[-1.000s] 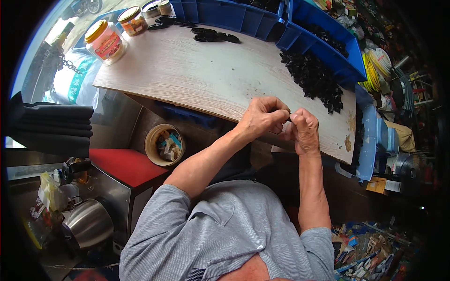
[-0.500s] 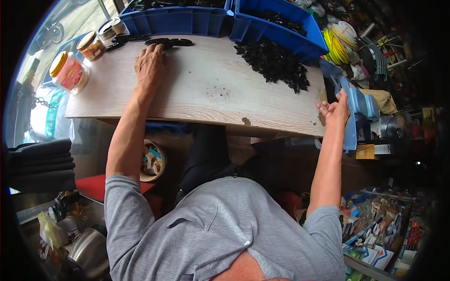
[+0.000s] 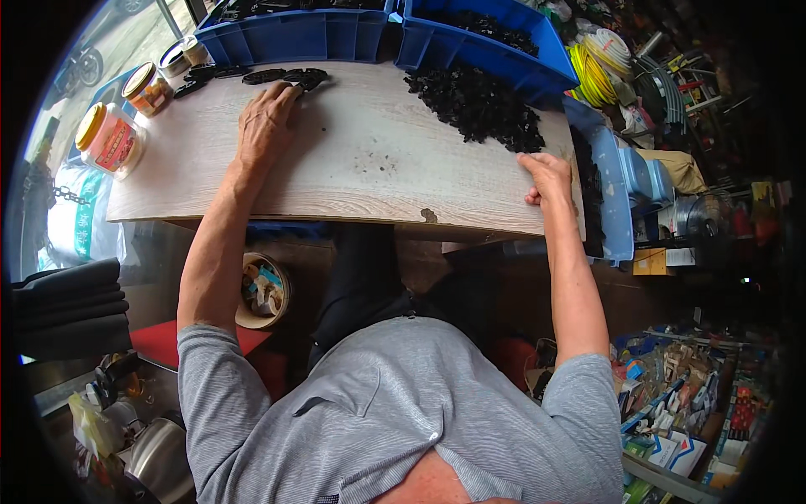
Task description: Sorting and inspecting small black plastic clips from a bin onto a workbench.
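On the far left of the pale wooden table, my left hand (image 3: 267,118) reaches over a few flat black oblong parts. Its fingertips are closed at the edge of one black oblong part (image 3: 309,77), which sits tilted against its neighbour. More such parts (image 3: 201,77) lie to its left. My right hand (image 3: 550,176) hovers by the table's right side with nothing visible in it. Its index finger stretches toward the near tip of a heap of small black pieces (image 3: 478,105), and the thumb is apart from it.
Two blue bins (image 3: 294,38) (image 3: 550,71) holding black pieces stand along the back. A light blue tub (image 3: 620,193) adjoins the table's right edge. Lidded jars (image 3: 113,147) (image 3: 149,91) are at the left. Below the table stands a round bin (image 3: 281,307) with scraps.
My right hand has come leftward from the tub at the table's edge to the heap. My left hand stays by the oblong parts, one of which has shifted. The whole view has moved slightly.
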Demonstrator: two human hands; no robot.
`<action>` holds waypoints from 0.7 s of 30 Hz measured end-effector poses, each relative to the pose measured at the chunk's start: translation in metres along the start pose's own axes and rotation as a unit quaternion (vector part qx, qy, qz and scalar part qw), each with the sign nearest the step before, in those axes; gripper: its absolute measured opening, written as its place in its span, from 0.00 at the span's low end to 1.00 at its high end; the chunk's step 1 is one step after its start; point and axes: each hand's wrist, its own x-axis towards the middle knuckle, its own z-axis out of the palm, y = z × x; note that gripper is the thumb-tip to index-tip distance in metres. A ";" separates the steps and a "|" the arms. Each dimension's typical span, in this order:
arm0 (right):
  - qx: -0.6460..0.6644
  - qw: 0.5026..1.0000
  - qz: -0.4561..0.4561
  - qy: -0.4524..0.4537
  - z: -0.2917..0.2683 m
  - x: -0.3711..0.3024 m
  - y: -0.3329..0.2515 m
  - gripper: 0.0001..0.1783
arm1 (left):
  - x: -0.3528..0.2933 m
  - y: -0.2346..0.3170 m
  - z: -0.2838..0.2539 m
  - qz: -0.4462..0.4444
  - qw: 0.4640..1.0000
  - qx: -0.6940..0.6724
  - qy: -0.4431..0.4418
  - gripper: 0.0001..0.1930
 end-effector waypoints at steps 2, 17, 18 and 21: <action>-0.054 0.998 -0.023 0.003 0.004 -0.001 -0.003 0.14 | 0.000 0.001 0.000 0.003 1.000 -0.017 -0.023 0.18; 0.115 0.990 0.033 -0.072 -0.011 -0.017 0.007 0.12 | 0.003 0.023 0.012 0.026 0.995 -0.090 -0.031 0.06; 0.147 0.984 0.038 -0.089 -0.012 -0.021 0.009 0.12 | 0.001 0.028 0.009 0.026 0.995 -0.089 -0.032 0.06; 0.176 0.977 0.041 -0.117 -0.007 -0.029 0.010 0.12 | 0.000 0.036 0.003 -0.016 0.999 -0.048 -0.011 0.07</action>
